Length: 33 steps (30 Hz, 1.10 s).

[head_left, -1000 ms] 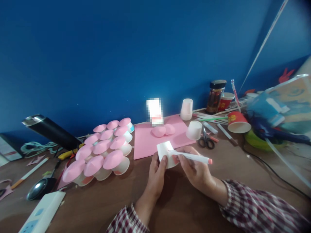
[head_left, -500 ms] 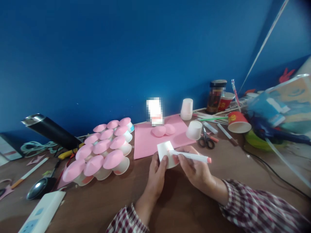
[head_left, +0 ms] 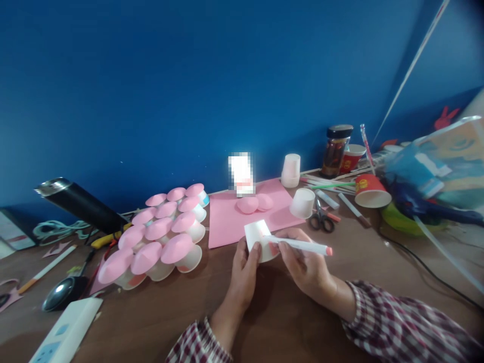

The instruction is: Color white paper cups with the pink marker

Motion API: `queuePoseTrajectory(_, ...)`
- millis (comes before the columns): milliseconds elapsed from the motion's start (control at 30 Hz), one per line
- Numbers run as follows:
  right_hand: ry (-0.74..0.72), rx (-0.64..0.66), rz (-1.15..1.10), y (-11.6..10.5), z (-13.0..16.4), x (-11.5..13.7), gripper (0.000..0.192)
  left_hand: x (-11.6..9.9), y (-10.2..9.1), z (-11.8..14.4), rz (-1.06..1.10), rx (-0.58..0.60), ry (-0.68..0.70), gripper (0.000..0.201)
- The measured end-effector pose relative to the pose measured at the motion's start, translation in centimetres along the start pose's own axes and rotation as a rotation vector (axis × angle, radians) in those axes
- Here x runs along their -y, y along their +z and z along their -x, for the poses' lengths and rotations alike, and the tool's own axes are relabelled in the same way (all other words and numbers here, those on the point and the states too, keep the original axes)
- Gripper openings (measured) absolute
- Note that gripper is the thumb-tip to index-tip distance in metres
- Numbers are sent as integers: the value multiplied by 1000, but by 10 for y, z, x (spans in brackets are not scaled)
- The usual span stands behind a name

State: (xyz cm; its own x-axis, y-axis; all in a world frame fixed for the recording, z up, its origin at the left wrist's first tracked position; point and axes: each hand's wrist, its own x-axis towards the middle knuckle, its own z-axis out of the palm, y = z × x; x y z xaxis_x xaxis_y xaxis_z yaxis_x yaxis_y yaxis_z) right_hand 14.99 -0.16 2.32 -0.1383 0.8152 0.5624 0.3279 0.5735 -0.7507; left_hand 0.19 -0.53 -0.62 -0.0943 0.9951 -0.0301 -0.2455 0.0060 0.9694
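Observation:
My left hand (head_left: 245, 269) is closed round a small white paper cup (head_left: 257, 233), held tilted above the brown table. Between the fingers of my right hand (head_left: 306, 264) is a white marker pen (head_left: 302, 245) with an orange-pink end. Its tip meets the cup's side, where a reddish-pink patch shows near the rim. Behind the hands lies a sheet of pink paper (head_left: 223, 222) with two pink paper cones (head_left: 247, 204) on it. To the left stand several upturned cups topped with pink cones (head_left: 177, 248). Another white cup (head_left: 302, 203) stands upside down to the right.
Scissors (head_left: 321, 221), loose markers (head_left: 354, 209) and a red paper cup (head_left: 372, 191) lie to the right, with a dark-lidded jar (head_left: 336, 151) behind. A glue gun (head_left: 434, 207) sits farther right. On the left are a black flask (head_left: 85, 204) and a white power strip (head_left: 68, 330).
The marker has shifted very slightly to the right and down in my right hand. My left hand and the cup stay in nearly the same place.

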Motion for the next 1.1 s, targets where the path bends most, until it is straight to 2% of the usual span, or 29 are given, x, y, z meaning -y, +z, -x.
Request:
queuePoseTrajectory(433, -36, -10, 26, 1, -3, 2, 7, 2, -2, 0, 13, 48, 4, 39)
queuePoseTrajectory(533, 9, -114, -101, 2, -5, 4, 5, 0, -1, 1, 88, 86, -12, 37)
queuePoseTrajectory(667, 68, -233, -272, 4, -7, -1, 11, -4, 0, 0, 276, 122, -74, 35)
queuePoseTrajectory(800, 57, -176, -213, 6, -7, -14, 19, -9, -1, -2, 425, 133, -119, 32)
queuePoseTrajectory(900, 67, -165, -158, 9, -6, -21, 17, -11, -3, -5, 521, 114, -167, 34)
queuePoseTrajectory(1100, 56, -82, -169, 20, 1, -23, 24, -18, -3, -8, 615, 99, -174, 38)
